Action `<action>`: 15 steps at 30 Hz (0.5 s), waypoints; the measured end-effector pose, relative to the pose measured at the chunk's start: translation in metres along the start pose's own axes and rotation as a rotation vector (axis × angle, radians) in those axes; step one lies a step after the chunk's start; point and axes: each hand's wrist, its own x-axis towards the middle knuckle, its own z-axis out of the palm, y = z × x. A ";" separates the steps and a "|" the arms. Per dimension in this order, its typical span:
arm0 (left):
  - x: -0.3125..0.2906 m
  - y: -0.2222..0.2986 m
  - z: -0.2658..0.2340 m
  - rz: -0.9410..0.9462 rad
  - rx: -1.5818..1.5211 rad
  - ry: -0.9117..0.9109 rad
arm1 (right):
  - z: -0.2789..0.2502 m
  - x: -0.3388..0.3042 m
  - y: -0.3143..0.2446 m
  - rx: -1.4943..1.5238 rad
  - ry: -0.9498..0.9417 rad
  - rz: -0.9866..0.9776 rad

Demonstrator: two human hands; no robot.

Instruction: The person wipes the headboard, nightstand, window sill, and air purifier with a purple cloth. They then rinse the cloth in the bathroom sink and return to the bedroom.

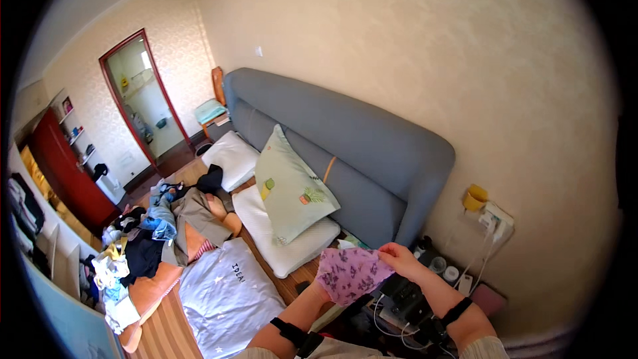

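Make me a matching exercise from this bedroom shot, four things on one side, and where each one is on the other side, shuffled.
Things:
1. purple patterned cloth
2. pale green cushion
3. pile of clothes
4. yellow cup

Places:
A. heaped on the bed's left part
B. held between the left hand and right hand
C. by the wall socket, right of the headboard
D. propped against the grey headboard

Pairs: 1-B, 2-D, 3-A, 4-C

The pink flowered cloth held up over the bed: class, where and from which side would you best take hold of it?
The pink flowered cloth hangs spread between the right hand, pinching its top corner, and the left hand at its lower edge. Its hanging bottom edge looks free; probably best pinch that corner from below, thumb in front.
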 end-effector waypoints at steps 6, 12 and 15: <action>0.044 -0.023 -0.006 -0.127 0.012 0.037 | -0.033 0.064 -0.020 0.012 -0.126 -0.037; 0.094 -0.091 -0.022 -0.179 0.001 0.095 | -0.045 0.142 -0.062 -0.129 -0.062 -0.101; 0.129 -0.154 -0.040 -0.189 0.007 0.154 | -0.054 0.193 -0.097 -0.180 0.071 -0.233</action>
